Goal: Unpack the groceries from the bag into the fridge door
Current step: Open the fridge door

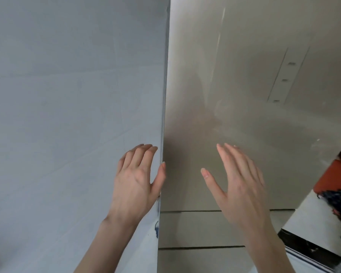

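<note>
The left hand (135,180) has its fingers (140,154) pressed together and empty, thumb at the vertical edge of the fridge door (234,95). The right hand (238,182), fingers loosely spread, hovers before that door, a smooth, glossy beige panel. Left of the edge lies a flat, matte grey-blue surface (67,115).

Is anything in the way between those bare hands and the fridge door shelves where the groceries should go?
Yes. The fridge door looks shut, so its shelves are hidden behind it. The left hand is at the door's edge, the right hand open before the panel. Neither holds anything.
</note>
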### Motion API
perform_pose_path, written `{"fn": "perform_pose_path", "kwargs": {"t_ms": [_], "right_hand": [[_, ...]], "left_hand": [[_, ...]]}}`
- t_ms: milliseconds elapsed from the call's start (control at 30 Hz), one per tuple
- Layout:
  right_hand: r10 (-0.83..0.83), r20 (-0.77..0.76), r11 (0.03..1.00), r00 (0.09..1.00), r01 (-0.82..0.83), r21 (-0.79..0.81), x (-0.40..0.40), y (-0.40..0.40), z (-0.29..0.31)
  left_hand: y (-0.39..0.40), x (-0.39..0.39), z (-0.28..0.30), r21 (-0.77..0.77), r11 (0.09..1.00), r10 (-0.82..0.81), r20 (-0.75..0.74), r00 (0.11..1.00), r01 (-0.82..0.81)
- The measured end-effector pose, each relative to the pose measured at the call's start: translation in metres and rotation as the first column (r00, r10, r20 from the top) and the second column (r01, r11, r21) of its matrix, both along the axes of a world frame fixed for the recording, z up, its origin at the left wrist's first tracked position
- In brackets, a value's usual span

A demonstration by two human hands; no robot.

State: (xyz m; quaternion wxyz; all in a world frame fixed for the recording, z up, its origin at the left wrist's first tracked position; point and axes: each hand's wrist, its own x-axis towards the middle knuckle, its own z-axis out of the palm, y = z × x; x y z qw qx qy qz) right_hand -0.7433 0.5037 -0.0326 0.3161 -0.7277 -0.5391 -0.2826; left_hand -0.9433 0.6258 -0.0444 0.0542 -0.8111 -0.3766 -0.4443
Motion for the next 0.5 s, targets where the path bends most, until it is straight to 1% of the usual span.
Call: {"fn": "perform_pose_path", "kwargs": {"t_ms": [133,267,367,500], "right_hand": [[0.010,-0.002,0.999,1.000,-0.009,0.035,0.019,0.020,0.008],[-0.005,0.013,0.999,1.000,0.004,0.042,0.036,0.041,0.005],[-0.032,0.041,0.999,0.999,0.033,-0.024,0.048,0.056,-0.003],[-0.081,0.058,0.991,0.995,0.086,-0.099,0.054,0.068,-0.014]], "left_hand": [[0.019,0.024,0.009,-0.009,1.000,0.010,0.019,1.000,-0.010],[0.032,0.041,0.013,-0.082,0.996,0.023,0.027,0.999,-0.021],[0.036,0.051,0.011,-0.158,0.987,-0.029,0.057,0.998,0.038],[0.039,0.058,0.006,-0.298,0.941,-0.110,0.177,0.978,0.160]]}}
